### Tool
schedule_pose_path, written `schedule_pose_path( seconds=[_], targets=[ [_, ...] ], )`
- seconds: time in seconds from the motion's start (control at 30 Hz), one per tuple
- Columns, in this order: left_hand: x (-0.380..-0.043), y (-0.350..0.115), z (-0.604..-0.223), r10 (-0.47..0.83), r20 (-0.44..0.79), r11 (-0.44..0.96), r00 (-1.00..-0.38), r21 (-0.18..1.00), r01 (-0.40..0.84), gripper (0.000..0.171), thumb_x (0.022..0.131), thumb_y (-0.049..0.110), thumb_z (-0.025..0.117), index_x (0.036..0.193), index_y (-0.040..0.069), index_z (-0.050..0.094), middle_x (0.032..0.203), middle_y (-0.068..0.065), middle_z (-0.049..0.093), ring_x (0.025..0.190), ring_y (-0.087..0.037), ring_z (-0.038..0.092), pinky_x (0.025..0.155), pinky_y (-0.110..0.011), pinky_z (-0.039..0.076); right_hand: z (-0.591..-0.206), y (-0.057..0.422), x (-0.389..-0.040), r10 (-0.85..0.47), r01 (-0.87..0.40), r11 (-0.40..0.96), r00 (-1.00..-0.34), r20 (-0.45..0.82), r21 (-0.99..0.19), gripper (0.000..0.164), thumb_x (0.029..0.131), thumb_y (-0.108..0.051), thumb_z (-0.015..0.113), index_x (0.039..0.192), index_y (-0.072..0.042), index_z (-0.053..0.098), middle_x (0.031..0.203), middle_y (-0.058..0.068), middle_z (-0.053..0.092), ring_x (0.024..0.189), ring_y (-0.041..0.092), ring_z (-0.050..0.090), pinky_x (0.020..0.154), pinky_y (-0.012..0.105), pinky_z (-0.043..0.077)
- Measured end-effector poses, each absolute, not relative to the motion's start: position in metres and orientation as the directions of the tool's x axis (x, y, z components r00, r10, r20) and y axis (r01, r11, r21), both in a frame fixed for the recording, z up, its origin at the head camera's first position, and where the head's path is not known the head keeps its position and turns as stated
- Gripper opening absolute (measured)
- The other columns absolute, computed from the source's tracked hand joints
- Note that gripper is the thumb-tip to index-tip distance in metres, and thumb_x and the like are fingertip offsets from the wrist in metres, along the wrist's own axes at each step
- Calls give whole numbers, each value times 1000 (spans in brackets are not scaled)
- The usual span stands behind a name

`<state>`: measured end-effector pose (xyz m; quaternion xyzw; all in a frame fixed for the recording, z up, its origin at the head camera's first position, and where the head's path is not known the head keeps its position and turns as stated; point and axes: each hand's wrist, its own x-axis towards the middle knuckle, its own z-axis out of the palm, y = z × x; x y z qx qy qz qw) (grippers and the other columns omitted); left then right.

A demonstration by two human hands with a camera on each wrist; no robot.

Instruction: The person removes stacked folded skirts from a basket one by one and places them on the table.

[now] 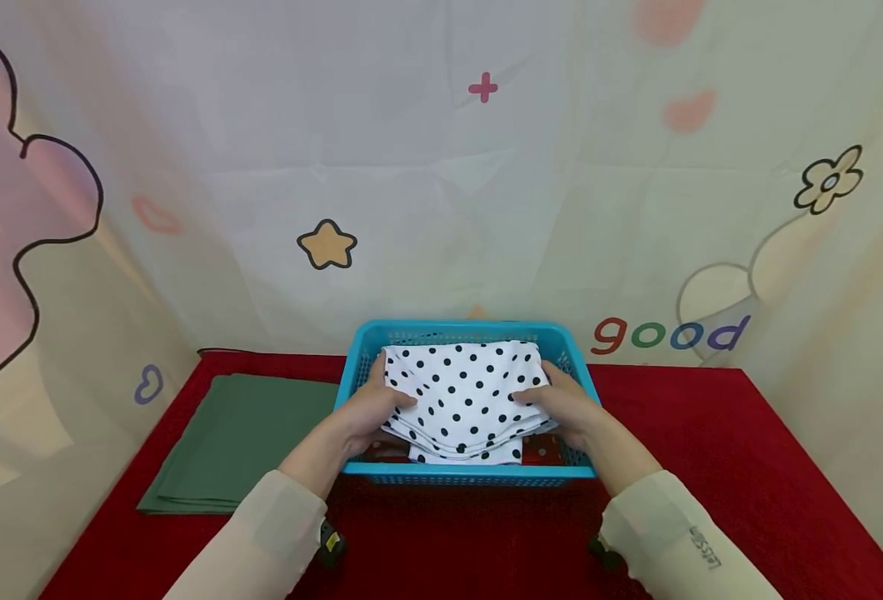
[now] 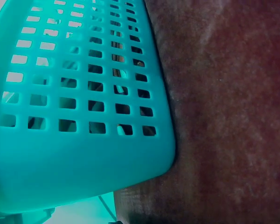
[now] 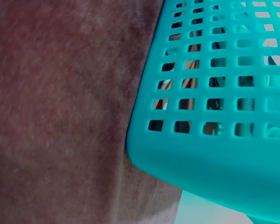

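Observation:
A folded white cloth with black polka dots [image 1: 460,392] lies level inside a blue plastic basket [image 1: 471,470]. At its left edge my left hand [image 1: 361,412] grips it, thumb on top and the other fingers mostly hidden at the side and below. My right hand [image 1: 567,406] holds the opposite edge the same way. Beneath the cloth, a reddish-brown dotted fabric [image 1: 542,451] shows near the basket's front. Both wrist views look at the outside of the basket, its perforated wall [image 2: 84,158] on the left and its corner [image 3: 200,158] on the right; neither shows the hands clearly.
A folded green cloth [image 1: 254,433] lies on the red-covered table [image 1: 674,450], left of the basket. Behind the table hangs a pale printed curtain [image 1: 411,167], close to the basket's back rim. Dark wrist straps [image 1: 331,543] show at the sleeves.

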<state>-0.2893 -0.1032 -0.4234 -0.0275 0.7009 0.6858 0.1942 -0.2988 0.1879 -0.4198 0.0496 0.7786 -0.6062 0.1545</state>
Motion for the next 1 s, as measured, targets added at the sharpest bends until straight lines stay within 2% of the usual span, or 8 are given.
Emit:
schedule_pose_path(
  seconds=[0.27, 0.4, 0.5, 0.6, 0.67, 0.8, 0.9, 1.0],
  targets=[
    [-293, -105, -421, 189, -271, 17, -944, 962, -273, 99, 95, -6, 52, 167, 32, -6, 136, -21, 57, 95, -22, 75, 80, -41, 65, -415, 193, -302, -99, 291, 194, -944, -314, -937, 79, 98, -12, 67, 164, -13, 23, 148, 23, 55, 96, 17, 75, 89, 33, 63],
    [-293, -107, -419, 178, -252, 9, -951, 967, -255, 100, 94, -6, 52, 167, 33, -4, 142, -18, 53, 98, -19, 73, 81, -33, 64, -409, 195, -303, -118, 310, 159, -937, -330, -937, 78, 101, -15, 64, 165, -15, 21, 149, 21, 55, 98, 17, 75, 92, 35, 62],
    [-291, -109, -417, 170, -244, 4, -955, 969, -247, 100, 94, -7, 52, 167, 34, -4, 147, -17, 49, 96, -17, 72, 80, -29, 63, -405, 199, -302, -149, 316, 136, -930, -335, -939, 71, 104, -23, 60, 165, -16, 23, 140, 16, 64, 98, 17, 77, 92, 34, 62],
    [-290, -111, -414, 180, -245, -8, -953, 968, -250, 101, 95, -7, 51, 166, 37, -5, 153, -16, 44, 95, -17, 73, 80, -28, 63, -400, 206, -302, -172, 324, 116, -925, -340, -939, 67, 106, -30, 57, 164, -18, 25, 120, 7, 75, 94, 16, 78, 87, 31, 62],
    [-290, -113, -412, 196, -237, -13, -951, 970, -244, 101, 95, -8, 51, 166, 39, -4, 159, -15, 38, 98, -18, 73, 81, -29, 63, -397, 210, -302, -182, 323, 113, -923, -339, -940, 69, 106, -30, 57, 165, -18, 24, 111, 1, 76, 92, 15, 78, 85, 28, 62],
    [-290, -116, -406, 226, -234, -1, -946, 971, -240, 95, 96, -6, 54, 165, 42, 12, 164, -12, 31, 107, -23, 71, 83, -31, 64, -391, 216, -301, -194, 330, 109, -918, -345, -938, 75, 104, -26, 60, 166, -18, 19, 109, -1, 75, 91, 14, 77, 84, 26, 62],
    [-290, -117, -403, 236, -249, 26, -939, 968, -250, 85, 97, -3, 57, 162, 42, 27, 162, -12, 33, 108, -25, 70, 84, -31, 63, -387, 218, -300, -211, 339, 104, -911, -354, -935, 78, 104, -24, 61, 167, -19, 15, 115, 2, 73, 93, 15, 77, 86, 27, 62],
    [-288, -119, -399, 248, -255, 42, -935, 967, -253, 79, 98, -1, 57, 161, 39, 32, 161, -14, 35, 106, -24, 71, 85, -31, 63, -382, 221, -298, -226, 342, 103, -906, -357, -934, 80, 103, -23, 62, 167, -19, 15, 120, 4, 71, 94, 16, 77, 87, 29, 62]
  ],
)
